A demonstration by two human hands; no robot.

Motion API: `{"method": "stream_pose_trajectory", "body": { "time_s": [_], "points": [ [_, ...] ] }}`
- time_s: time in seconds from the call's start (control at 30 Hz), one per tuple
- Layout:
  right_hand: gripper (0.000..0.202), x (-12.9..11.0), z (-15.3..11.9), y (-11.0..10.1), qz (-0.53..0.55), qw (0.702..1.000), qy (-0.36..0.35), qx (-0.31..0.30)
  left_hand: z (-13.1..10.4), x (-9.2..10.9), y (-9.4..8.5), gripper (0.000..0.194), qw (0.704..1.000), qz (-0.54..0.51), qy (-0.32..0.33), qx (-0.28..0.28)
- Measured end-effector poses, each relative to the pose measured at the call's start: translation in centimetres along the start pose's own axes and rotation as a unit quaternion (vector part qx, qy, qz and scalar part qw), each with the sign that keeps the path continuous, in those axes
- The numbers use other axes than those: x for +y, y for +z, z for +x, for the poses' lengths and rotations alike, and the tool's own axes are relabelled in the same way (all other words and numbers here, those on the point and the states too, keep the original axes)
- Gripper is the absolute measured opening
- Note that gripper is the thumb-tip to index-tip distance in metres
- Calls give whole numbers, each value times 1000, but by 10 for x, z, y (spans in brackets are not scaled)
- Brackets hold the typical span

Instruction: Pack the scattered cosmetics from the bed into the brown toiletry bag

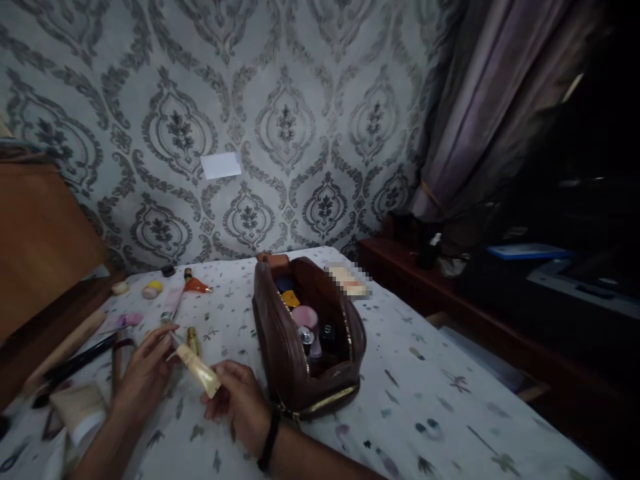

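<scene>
A small yellowish tube [199, 372] is held between both hands over the patterned white cloth. My left hand [153, 360] pinches its narrow upper end, and my right hand [235, 393], with a black band on the wrist, grips its flat lower end. Just beyond the tube stands a small gold bottle [193, 341]. To the right of my hands sits an unzipped brown bag [280, 340]; inside are a pink round item [305, 319], a yellow item [290, 298] and dark containers.
Left of my hands lie a large beige tube [80, 410], a black stick [83, 357], a pale pink tube [173, 303] and an orange bottle [196, 285]. A wooden box [45, 240] stands at the left. Dark furniture [400, 273] borders the right side.
</scene>
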State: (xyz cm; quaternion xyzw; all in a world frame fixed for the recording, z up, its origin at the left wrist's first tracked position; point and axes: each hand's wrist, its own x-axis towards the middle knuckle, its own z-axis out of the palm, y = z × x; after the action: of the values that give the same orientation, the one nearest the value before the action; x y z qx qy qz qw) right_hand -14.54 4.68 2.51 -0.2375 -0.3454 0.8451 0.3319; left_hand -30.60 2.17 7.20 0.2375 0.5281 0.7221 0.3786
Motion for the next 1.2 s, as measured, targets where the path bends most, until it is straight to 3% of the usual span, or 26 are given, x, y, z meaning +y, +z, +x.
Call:
{"method": "stream_pose_trajectory", "body": {
  "time_s": [0.23, 0.53, 1.2],
  "points": [
    [63, -8, -6, 2, 28, 1000, -2, -1, 6, -7, -7, 40, 998, -15, 57, -34],
    [56, -16, -10, 6, 16, 1000, 23, -8, 9, -8, -12, 37, 997, -26, 50, -60],
    [50, -10, -10, 3, -49, 999, -13, 3, 4, -4, -7, 44, 996, -30, 29, -77]
  ]
}}
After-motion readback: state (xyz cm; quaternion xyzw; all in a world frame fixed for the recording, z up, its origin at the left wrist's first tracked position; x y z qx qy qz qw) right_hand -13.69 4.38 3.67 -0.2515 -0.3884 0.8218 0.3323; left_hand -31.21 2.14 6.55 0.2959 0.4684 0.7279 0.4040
